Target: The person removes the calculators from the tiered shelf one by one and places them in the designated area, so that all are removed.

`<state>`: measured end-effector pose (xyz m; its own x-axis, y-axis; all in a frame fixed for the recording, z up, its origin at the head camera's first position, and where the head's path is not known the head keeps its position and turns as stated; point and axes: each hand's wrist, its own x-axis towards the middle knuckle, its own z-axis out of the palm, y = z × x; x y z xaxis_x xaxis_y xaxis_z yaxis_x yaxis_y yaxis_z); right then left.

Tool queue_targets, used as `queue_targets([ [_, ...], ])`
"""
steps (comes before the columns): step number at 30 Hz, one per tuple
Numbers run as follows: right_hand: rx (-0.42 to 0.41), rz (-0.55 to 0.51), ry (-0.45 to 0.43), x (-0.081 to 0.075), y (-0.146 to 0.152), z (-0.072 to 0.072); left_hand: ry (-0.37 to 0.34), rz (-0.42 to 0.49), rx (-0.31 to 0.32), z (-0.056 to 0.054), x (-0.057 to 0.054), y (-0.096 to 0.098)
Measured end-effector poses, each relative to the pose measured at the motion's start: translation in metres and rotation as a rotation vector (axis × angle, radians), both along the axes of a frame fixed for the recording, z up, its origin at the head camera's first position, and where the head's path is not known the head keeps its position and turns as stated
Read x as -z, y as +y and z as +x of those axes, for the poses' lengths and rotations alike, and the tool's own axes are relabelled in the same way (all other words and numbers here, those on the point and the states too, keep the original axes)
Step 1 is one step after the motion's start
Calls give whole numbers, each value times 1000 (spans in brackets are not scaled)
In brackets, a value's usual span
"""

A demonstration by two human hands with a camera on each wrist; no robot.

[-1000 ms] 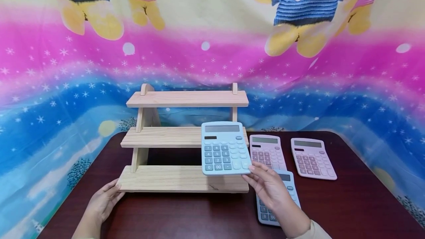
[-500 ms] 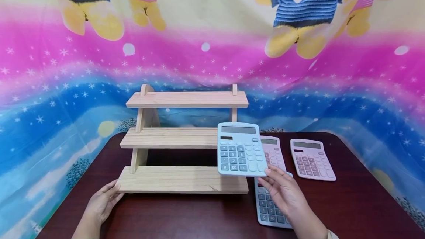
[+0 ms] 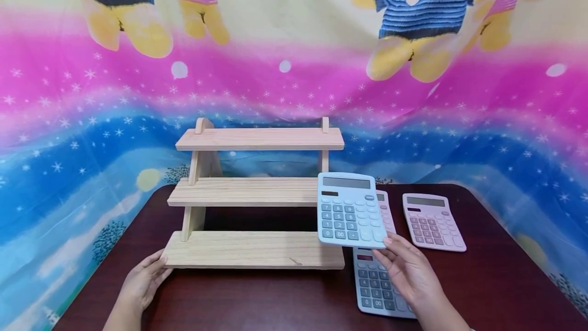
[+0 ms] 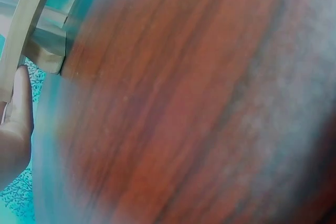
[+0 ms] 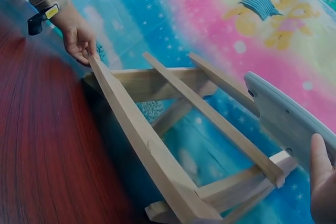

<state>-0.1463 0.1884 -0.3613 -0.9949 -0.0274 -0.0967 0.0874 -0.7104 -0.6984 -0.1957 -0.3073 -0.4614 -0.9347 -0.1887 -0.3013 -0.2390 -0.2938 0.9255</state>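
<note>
A three-tier wooden display shelf [image 3: 252,249] stands at the middle of the table in the head view. My left hand [image 3: 143,282] pinches the left end of its lowest board; the right wrist view also shows this hand [image 5: 79,40] there. Held by its lower right corner, a light blue calculator [image 3: 351,209] is upright in my right hand [image 3: 409,269], keys facing me, and overlaps the right ends of the lower boards. The right wrist view shows the calculator's back [image 5: 289,119]. Below it lies a second blue calculator [image 3: 378,290], partly hidden by the right hand.
One pink calculator [image 3: 434,221] lies at the right on the dark red-brown table [image 3: 257,303]. Another pink calculator [image 3: 385,211] is mostly hidden behind the raised blue one. A printed cloth [image 3: 285,91] with bears hangs behind the table.
My right hand has moved to the right with the blue calculator, from in front of the shelf towards its right end, covering more of one pink calculator. My left hand and the shelf have stayed put.
</note>
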Motion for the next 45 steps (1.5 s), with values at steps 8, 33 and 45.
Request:
queue_targets([
  [8,5,-34,57,11,14,3,-4,-11,-16,-2,3,0],
  [33,-5,-121,29,57,89,17,3,8,4,-3,3,1],
  [45,79,-170,-170,74,132,28,12,26,-1,-1,2,-2],
])
